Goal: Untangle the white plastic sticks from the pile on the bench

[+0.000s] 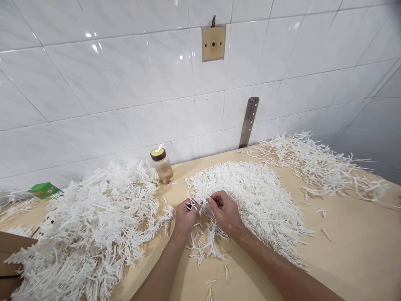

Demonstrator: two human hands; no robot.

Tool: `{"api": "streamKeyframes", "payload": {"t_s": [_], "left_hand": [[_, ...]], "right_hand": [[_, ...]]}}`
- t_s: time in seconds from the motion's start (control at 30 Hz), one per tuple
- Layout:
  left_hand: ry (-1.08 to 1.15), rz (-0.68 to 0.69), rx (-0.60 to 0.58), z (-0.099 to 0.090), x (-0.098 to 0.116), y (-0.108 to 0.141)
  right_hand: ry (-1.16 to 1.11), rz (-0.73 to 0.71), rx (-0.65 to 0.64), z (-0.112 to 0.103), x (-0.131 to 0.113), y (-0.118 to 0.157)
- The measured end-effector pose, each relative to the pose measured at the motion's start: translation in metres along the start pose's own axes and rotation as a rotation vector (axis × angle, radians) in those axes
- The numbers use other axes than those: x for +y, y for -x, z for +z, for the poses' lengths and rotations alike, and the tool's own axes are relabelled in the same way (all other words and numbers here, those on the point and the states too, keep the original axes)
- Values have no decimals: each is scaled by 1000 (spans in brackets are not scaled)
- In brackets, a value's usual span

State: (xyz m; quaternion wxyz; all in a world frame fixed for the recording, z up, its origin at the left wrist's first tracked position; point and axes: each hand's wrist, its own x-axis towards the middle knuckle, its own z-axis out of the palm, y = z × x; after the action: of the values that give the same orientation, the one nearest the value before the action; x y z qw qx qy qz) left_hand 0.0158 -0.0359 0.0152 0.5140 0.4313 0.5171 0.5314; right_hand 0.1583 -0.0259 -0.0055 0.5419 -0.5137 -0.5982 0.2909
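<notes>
My left hand (185, 218) is closed at the near left edge of a wide heap of white branched strands (250, 196). Between its thumb and fingers it pinches a small white branched strand (194, 205). Close beside it on the right, my right hand (227, 212) has thumb and fingertips pressed together; whatever lies between them is too small to make out. Loose white sprigs (206, 248) lie on the table just below both hands. The strands look thin and stiff, with forked ends.
A larger fluffy white pile (90, 225) covers the left side. Behind it stand a clear jar with a yellow-and-black lid (162, 165) and a green packet (44, 190). More long strands (313, 163) lie back right. A metal strip (249, 122) leans on the tiled wall.
</notes>
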Motion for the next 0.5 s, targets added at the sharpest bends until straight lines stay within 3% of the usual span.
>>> {"api": "streamKeyframes", "payload": {"t_s": [0.23,0.5], "left_hand": [[-12,0,-12,1,-3,-4],[-101,-18,-65,-1,0,-6]], "right_hand": [[-17,-139,-58,-4,-8,0],[12,-152,-43,-3,-5,-3]]}}
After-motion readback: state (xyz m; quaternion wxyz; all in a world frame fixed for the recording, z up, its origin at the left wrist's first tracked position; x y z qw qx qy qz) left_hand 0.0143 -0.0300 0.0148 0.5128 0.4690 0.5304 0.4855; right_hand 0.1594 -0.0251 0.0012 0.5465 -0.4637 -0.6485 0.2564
